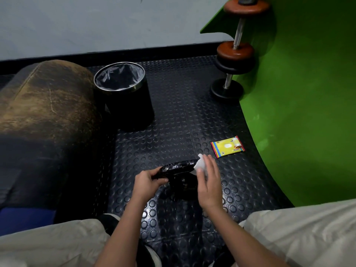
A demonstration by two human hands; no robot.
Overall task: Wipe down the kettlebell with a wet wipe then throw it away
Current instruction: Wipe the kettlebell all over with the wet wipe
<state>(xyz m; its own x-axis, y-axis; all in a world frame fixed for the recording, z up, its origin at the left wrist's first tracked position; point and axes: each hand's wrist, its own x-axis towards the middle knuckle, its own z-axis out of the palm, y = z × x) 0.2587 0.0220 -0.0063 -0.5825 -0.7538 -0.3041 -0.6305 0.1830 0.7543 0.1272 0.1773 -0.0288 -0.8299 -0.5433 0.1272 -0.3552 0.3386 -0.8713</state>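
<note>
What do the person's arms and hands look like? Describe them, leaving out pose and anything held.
Both forearms are bare: no sleeves reach into view, and no gloves, watch, rings or bands show on the left hand or the right hand. The fingers are uncovered with short nails. Lower in the head view, the legs wear light beige trousers, and dark shoes with pale soles show between them.

A black rubber floor (173, 116) with raised round studs carries everything. On it stand a black bin (125, 97) with a steel rim and grey liner, the black kettlebell (183, 184), and a dumbbell (234, 54) propped on end against the green wall. A yellow wet-wipe packet (227, 146) lies flat near that wall.
</note>
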